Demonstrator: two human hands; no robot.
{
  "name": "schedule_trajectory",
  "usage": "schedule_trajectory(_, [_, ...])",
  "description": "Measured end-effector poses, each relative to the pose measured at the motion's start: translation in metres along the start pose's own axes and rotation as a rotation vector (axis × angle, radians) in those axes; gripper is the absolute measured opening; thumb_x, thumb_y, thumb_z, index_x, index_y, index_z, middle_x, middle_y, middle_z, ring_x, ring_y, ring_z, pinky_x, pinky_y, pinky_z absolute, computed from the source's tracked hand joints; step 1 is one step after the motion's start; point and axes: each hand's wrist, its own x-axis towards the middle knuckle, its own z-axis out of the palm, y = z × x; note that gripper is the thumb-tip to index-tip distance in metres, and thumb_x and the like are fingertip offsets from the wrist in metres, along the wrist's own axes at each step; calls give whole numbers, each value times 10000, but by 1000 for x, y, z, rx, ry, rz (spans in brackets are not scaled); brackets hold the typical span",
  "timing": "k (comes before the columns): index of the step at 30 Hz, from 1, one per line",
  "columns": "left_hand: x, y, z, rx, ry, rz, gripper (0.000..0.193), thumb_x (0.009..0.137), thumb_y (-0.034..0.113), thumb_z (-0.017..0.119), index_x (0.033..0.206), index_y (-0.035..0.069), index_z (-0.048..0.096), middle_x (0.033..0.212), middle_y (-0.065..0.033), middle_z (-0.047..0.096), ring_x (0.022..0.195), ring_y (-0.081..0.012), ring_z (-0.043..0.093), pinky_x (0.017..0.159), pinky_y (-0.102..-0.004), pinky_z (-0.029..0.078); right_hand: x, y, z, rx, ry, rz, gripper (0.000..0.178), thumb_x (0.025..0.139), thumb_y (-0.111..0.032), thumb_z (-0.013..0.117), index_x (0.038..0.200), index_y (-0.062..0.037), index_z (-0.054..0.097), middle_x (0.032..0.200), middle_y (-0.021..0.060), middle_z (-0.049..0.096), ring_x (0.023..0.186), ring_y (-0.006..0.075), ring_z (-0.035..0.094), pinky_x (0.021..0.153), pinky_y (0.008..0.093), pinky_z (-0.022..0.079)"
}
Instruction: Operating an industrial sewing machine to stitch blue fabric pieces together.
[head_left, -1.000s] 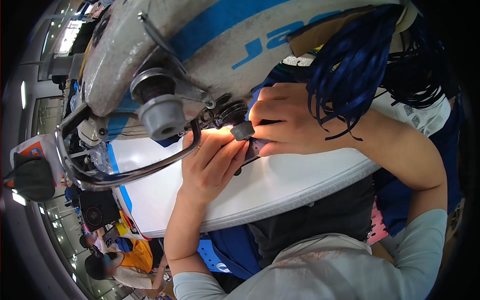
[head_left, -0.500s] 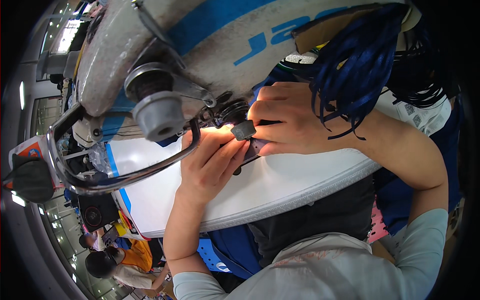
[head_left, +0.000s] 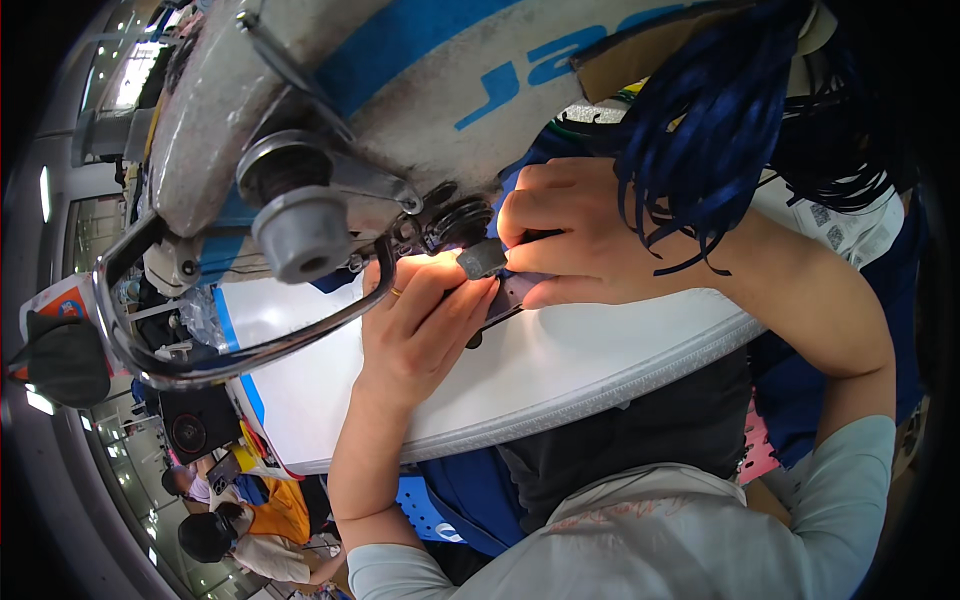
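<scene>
My left hand (head_left: 410, 325) lies on the white table of a sewing machine (head_left: 420, 110), its fingers pressed together at the lit needle area. Whatever is under those fingertips is hidden. From the right, my right hand (head_left: 580, 240) reaches in with bent fingers closed on dark blue cloth (head_left: 512, 182), which shows beside the knuckles. Most of the cloth is out of sight behind the hand and the machine head. A small grey block-shaped part (head_left: 482, 259) of the machine sits between the two hands, and the needle itself cannot be seen.
A curved metal bar (head_left: 270, 360) arches left of my left hand. Dark blue strips (head_left: 705, 120) hang over my right wrist. The white tabletop (head_left: 560, 345) ends in a grey edge before my body. Other people (head_left: 250, 530) are at the lower left.
The machine has shifted slightly leftward in the picture as the view moved. Both hands keep nearly the same place and grip. At the lower left, a person's posture has changed a little.
</scene>
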Motion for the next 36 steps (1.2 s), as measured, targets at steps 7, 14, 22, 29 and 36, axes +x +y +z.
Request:
schedule_trajectory(7, [2, 1, -2, 12, -5, 12, 307, 746, 68, 905, 1037, 86, 808, 987, -20, 695, 868, -211, 690, 842, -378, 459, 5, -2, -8, 37, -28, 20, 280, 889, -331, 875, 978, -92, 760, 1099, 37, 637, 1055, 249, 650, 943, 406, 565])
schedule_trajectory(14, [5, 2, -3, 96, -1, 84, 259, 792, 106, 888, 1035, 80, 805, 1042, -26, 728, 921, -200, 725, 860, -390, 488, 13, -3, -22, 96, -111, 29, 300, 865, -339, 909, 981, -84, 803, 1055, 61, 648, 1045, 276, 663, 941, 415, 570])
schedule_trajectory(22, [6, 6, -6, 26, -11, 54, 250, 817, 134, 928, 1028, 62, 813, 1101, -35, 766, 972, -212, 751, 873, -431, 509, 15, -2, -29, 114, -124, -9, 424, 849, -407, 935, 1186, -165, 847, 1090, 61, 697, 1018, 301, 654, 877, 426, 550])
schedule_trajectory(29, [-8, -9, 7, -228, 52, -25, 245, 838, 147, 927, 1051, 106, 813, 1132, -6, 716, 1032, -222, 705, 1039, -580, 525, 22, -14, -32, 49, -207, 70, 422, 864, -402, 932, 1213, -195, 818, 1196, 14, 743, 1082, 295, 686, 958, 447, 546])
schedule_trajectory(36, [-11, -14, 2, -354, 64, -37, 218, 883, 137, 891, 1077, 86, 805, 1145, -32, 700, 1081, -262, 677, 1121, -574, 519, 24, -31, -29, -85, -254, 40, 409, 860, -360, 932, 1154, -118, 781, 1163, 20, 696, 1034, 271, 694, 916, 430, 563])
